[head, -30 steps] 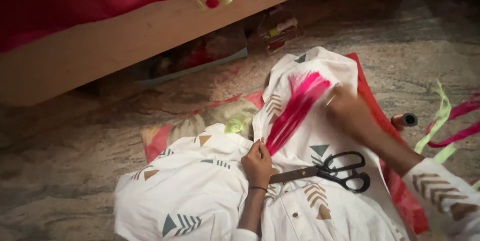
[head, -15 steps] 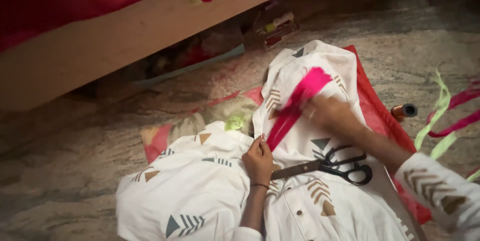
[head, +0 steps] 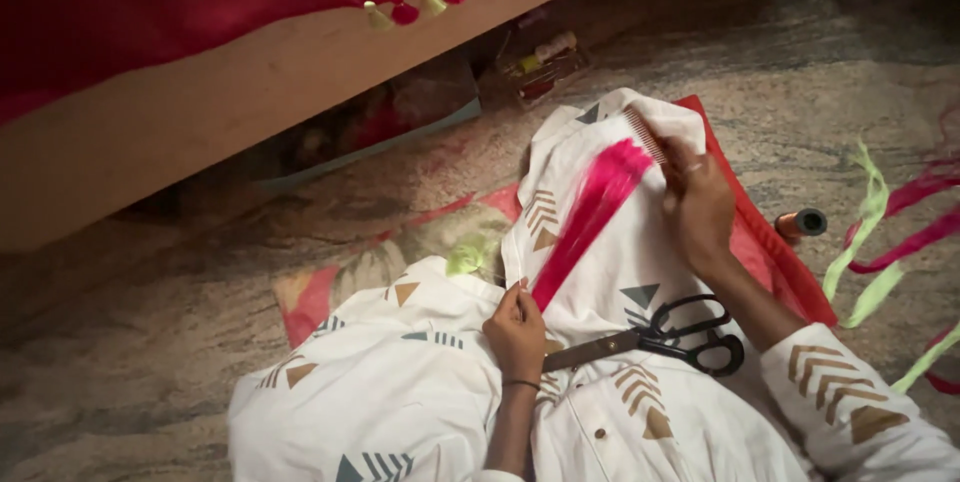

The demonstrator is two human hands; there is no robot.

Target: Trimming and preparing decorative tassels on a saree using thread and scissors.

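A bundle of bright pink threads (head: pixel 590 212) lies fanned out on my white patterned garment (head: pixel 400 382), over my raised knee. My left hand (head: pixel 517 327) pinches the near end of the bundle against the cloth. My right hand (head: pixel 695 197) holds a small comb (head: pixel 646 135) at the far, spread end of the threads. Black-handled scissors (head: pixel 660 337) rest on my lap between the two arms, blades pointing left.
A wooden bed frame (head: pixel 250 72) with a red tasselled cloth (head: pixel 150 2) spans the top. Red fabric (head: pixel 760 242) lies under my leg, a thread spool (head: pixel 802 223) to its right, green and pink strips (head: pixel 880 242) at far right. Boxes (head: pixel 540 62) sit under the bed.
My right hand drew the comb down through the pink threads, then returned to their far end. The left hand kept its pinch; the scissors did not move.
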